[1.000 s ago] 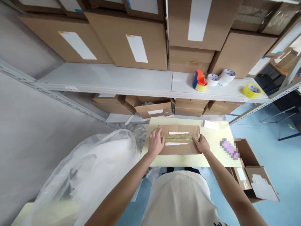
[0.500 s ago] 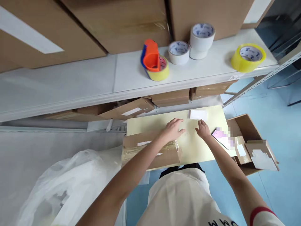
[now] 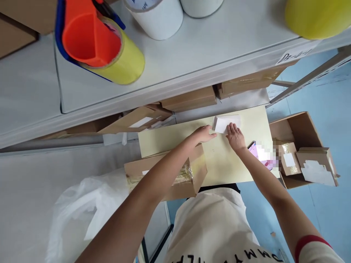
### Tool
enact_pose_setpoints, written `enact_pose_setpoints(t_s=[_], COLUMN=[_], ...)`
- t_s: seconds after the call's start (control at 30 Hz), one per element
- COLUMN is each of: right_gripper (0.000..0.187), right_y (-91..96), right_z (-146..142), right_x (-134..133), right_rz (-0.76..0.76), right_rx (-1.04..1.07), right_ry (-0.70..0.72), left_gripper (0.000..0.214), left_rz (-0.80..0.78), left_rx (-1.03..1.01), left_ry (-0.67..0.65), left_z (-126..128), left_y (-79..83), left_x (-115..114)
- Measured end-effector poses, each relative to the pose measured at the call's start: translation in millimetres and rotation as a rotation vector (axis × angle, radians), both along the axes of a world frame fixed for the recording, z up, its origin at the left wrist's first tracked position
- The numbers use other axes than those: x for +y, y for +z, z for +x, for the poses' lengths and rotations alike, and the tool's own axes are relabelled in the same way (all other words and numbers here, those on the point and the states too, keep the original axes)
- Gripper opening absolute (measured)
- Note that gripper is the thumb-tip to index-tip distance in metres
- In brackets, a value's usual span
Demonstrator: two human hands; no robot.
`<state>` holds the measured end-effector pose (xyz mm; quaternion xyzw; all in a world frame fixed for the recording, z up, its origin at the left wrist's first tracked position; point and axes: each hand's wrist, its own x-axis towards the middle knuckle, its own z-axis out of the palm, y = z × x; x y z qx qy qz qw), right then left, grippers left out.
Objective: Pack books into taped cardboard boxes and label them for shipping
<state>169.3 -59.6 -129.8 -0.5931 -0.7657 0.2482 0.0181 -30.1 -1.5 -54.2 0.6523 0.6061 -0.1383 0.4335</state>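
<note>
A small white label sheet [image 3: 226, 123] lies at the far edge of the pale yellow table [image 3: 233, 164]. My left hand [image 3: 201, 134] reaches over to its left edge, fingers stretched toward it. My right hand [image 3: 234, 136] rests on the sheet's near edge with fingers spread on it. A taped cardboard box [image 3: 175, 177] sits at the table's left end, partly under my left forearm and hanging past the table edge.
A white shelf [image 3: 192, 62] just above carries an orange and blue tape dispenser [image 3: 93, 40], white tape rolls [image 3: 156, 14] and a yellow roll [image 3: 318, 16]. An open carton [image 3: 298, 128] with small parcels stands on the blue floor at right. A clear plastic bag [image 3: 82, 212] lies at left.
The box went from the table's middle to its left end, and both hands left it. Both hands reached to the white sheet at the far edge. The view moved in closer.
</note>
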Motion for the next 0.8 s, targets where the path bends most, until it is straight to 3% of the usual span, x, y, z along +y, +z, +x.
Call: enact_pose_setpoints(t_s=[0.2,0.5,0.63,0.8], right_gripper=[0.049,0.033,0.025,0.023], right_y=[7.6,21.4,24.1,36.1], right_z=[4,5,16,26], right_x=[-11,-2,0,-2], right_rz=[0.014,0.055,0.223,0.516], right_rx=[-0.014,-0.101,-0.112,0.03], right_ry=[0.051,0.124,0.05,-0.024], left_gripper=[0.052,0.052,0.041,0.055], left_rz=[-0.027,-0.076,-0.022,-0.142], left_rx=[-0.008,0.016,-0.111,-0.39], left_ry=[0.036,0.131,0.27,0.495], left_z=[2,11,10,14], left_y=[-4.4,6.9,14.4,34.4], left_x=[-2,4,7,11])
